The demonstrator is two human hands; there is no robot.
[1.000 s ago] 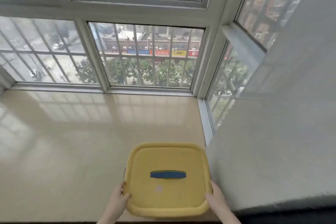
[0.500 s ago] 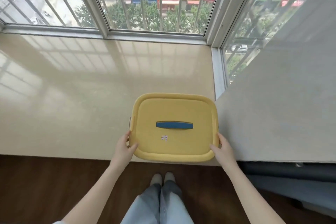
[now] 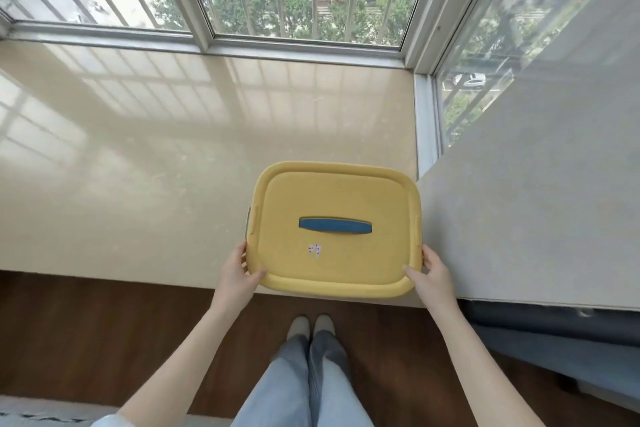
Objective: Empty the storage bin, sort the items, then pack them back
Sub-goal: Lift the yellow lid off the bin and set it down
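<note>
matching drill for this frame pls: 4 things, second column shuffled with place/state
Things:
1. yellow plastic storage bin lid
2. blue recessed handle
3. left hand
4. small white sticker

Places or states:
A. centre of the lid top
B. gripping the bin's near left corner
C. closed, on the bin at the beige sill's near edge
D. on the lid, just nearer than the handle

Pairs: 1-C, 2-A, 3-B, 4-D

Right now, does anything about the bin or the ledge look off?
Little stands out. The yellow bin sits with its near edge flush with or slightly past the ledge lip, lid on, left hand and right hand gripping its corners. No spill or damage.
</note>
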